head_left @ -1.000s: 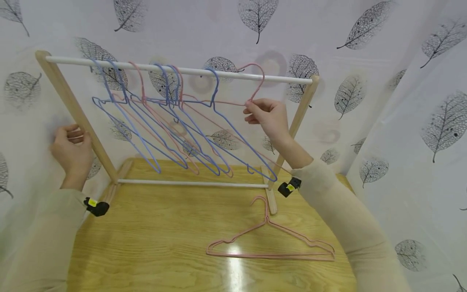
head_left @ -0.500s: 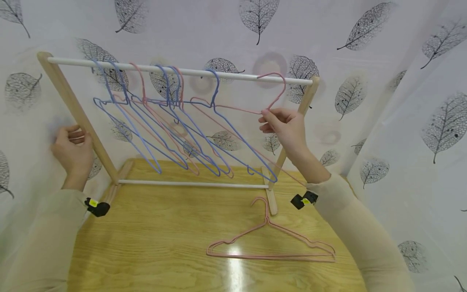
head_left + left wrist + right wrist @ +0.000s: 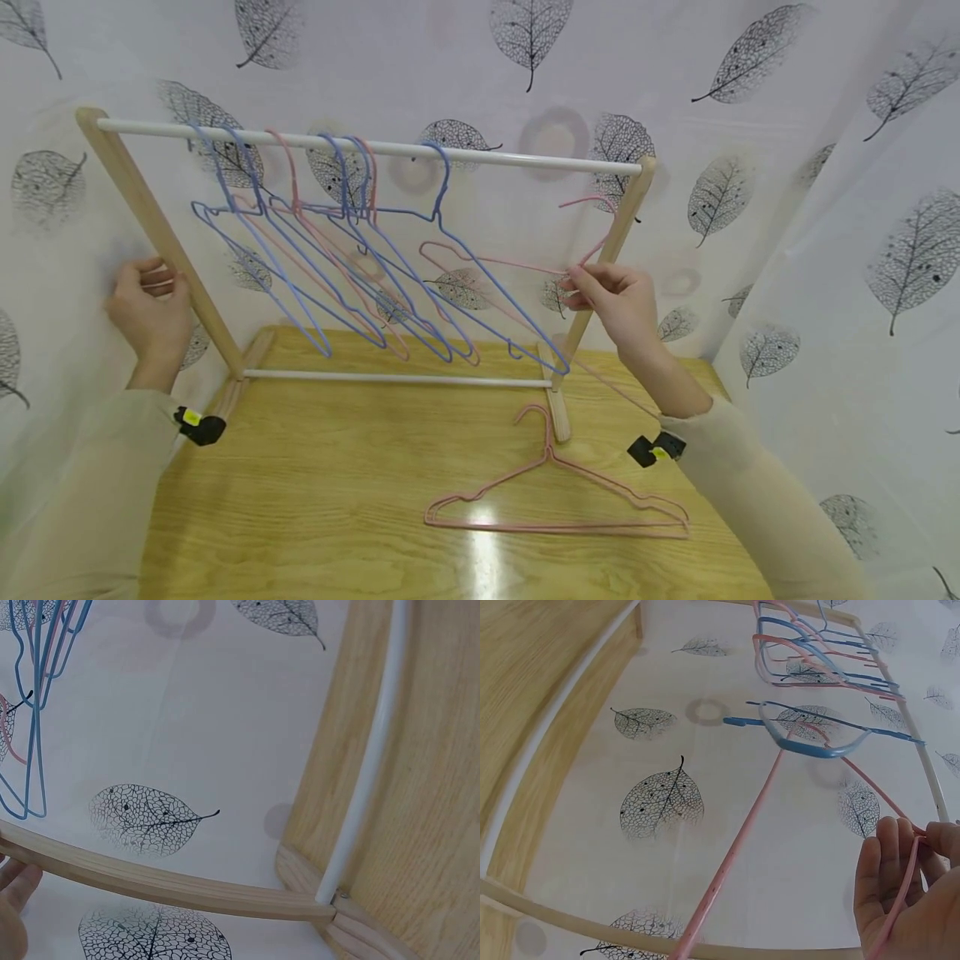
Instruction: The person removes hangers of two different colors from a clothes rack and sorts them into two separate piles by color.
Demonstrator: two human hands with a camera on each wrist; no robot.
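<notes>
My right hand [image 3: 615,304] pinches a pink clothes hanger [image 3: 517,265] just below its hook. The hook is off the rack's white top rail [image 3: 510,158] and sits lower, overlapping the right post in the head view. One shoulder of this hanger passes behind the nearest hanging blue hanger [image 3: 487,267]. In the right wrist view, thumb and fingers meet at the pink hanger's neck [image 3: 919,834]. My left hand [image 3: 150,312] holds the clothes rack's left wooden post [image 3: 135,187] about halfway up; the left wrist view shows only a few fingers [image 3: 26,883] against that post [image 3: 150,879].
Several blue and pink hangers hang from the left and middle of the rail, including a pink one [image 3: 294,179]. Overlapping pink hangers [image 3: 547,452] lie on the wooden table [image 3: 322,467] in front. A white lower rail [image 3: 397,378] joins the posts; a leaf-print curtain [image 3: 795,208] surrounds it.
My right hand has moved right and down with the pink hanger, whose hook has come away from over the top rail. The left hand and the other hangers stay put.
</notes>
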